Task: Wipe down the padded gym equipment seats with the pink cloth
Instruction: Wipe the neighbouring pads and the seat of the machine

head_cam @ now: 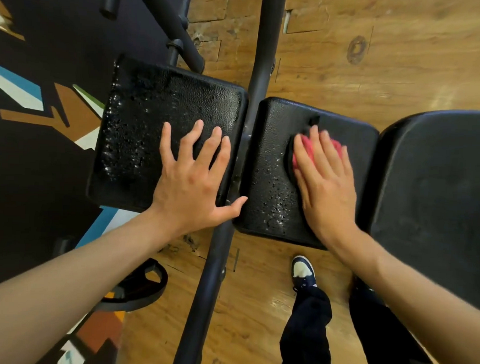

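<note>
Three black padded seats flank one dark frame bar: left hand spread flat on the left seat, right hand, fingers straight, pressing one pink cloth onto the middle seat, the third seat rightmost.

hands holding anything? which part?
Right hand presses flat on the pink cloth, covering its middle. Left hand rests open on the left pad, holding nothing.

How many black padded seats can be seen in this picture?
3. The left pad lies under the left hand; the middle pad is under the right hand and pink cloth; the right pad is cut off by the frame edge.
</note>
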Demonstrator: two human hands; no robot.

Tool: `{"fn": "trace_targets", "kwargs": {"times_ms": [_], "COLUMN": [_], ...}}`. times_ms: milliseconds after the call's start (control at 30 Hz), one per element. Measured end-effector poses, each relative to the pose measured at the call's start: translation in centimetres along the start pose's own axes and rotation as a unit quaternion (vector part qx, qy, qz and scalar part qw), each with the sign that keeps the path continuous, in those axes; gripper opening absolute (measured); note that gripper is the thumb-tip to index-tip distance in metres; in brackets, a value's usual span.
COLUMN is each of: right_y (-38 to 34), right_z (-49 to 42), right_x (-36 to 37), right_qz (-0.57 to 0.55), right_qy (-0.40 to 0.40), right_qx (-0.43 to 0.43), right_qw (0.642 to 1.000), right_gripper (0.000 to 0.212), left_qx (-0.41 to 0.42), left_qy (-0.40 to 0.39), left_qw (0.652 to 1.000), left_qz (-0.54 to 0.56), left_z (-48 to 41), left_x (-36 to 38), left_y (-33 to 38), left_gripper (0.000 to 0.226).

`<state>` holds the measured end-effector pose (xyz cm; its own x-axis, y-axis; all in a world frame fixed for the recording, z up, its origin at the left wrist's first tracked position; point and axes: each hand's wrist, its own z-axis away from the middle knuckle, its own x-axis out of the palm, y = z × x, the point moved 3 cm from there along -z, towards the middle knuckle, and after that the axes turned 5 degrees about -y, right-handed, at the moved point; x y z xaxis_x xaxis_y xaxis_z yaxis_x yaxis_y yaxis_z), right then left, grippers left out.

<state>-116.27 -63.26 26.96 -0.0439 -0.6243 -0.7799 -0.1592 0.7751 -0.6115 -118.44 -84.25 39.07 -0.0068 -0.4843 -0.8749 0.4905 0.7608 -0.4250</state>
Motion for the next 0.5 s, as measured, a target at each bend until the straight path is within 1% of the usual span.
{"fn": "trace_targets", "kwargs": {"times_ms": [100, 167, 233, 333, 400, 500], "right_y": [-0.8, -1.0, -0.9, -1.4, -2.2, -2.9], "right_z": [6.7, 7.3, 3.8, -4.9, -8.9, -8.7], "right_x": [0.2, 0.1, -0.1, -0.2, 0.0, 0.2], "right_qz": [-0.006, -0.009, -0.011, -0.008, 0.007, 0.019], "right_qy": [-0.048, -0.058, -0.047, -0.016, -0.006, 0.005], "right_qx": [-0.023, -0.027, -0.030, -0.020, -0.024, -0.066], "right_qw": [0.999, 0.998, 0.998, 1.000, 1.000, 0.998], "right_gripper": [0.046, 0.047, 0.047, 0.048, 0.048, 0.043], "left_qx": [-0.004, -0.003, -0.001, -0.002, -0.001, 0.001], "left_qy": [0.004, 0.009, 0.012, 0.019, 0.021, 0.024], "left_qw": [1.000, 1.000, 1.000, 1.000, 1.000, 0.999], "left_qz": [0.004, 0.007, 0.011, 0.019, 0.023, 0.023], "left_z": [0.0, 0.0, 0.1, 0.2, 0.2, 0.1], "left_x": [0.0, 0.0, 0.1, 0.0, 0.0, 0.1], "left_y": [-0.1, -0.2, -0.1, 0.0, -0.1, -0.3], "left_gripper": [0.098, 0.097, 0.095, 0.087, 0.084, 0.082]}}
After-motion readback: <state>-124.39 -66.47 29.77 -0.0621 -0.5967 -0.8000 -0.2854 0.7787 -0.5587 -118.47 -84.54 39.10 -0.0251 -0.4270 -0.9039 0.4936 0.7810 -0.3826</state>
